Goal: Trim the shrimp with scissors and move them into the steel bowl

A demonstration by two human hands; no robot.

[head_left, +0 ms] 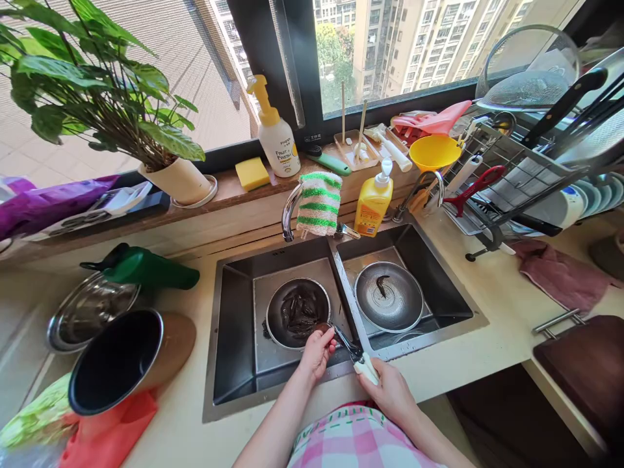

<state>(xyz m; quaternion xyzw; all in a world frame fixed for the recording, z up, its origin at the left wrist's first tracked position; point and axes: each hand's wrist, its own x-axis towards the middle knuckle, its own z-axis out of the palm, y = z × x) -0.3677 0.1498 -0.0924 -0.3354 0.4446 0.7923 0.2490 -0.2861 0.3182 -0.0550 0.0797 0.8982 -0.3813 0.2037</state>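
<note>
My left hand [318, 356] is closed over the front of the left sink basin, its thumb and fingers pinching a dark shrimp [321, 327]. In my right hand [390, 393] is a pair of kitchen scissors [351, 346] with white handles, its metal blades pointing at the pinched shrimp. Behind my left hand, a round dark pan [272, 316] in the left basin contains several dark shrimp [298, 311]. One curled shrimp [383, 286] lies in a second, textured pan [407, 309] in the right basin. Whether the blades touch the held shrimp is too small to tell.
A striped cloth [319, 203] hangs over the faucet [287, 218], with a yellow soap bottle [374, 203] beside it. On the left stand a deep pot [175, 344] and a green container [156, 273]. A dish rack [517, 169] with a knife occupies the right.
</note>
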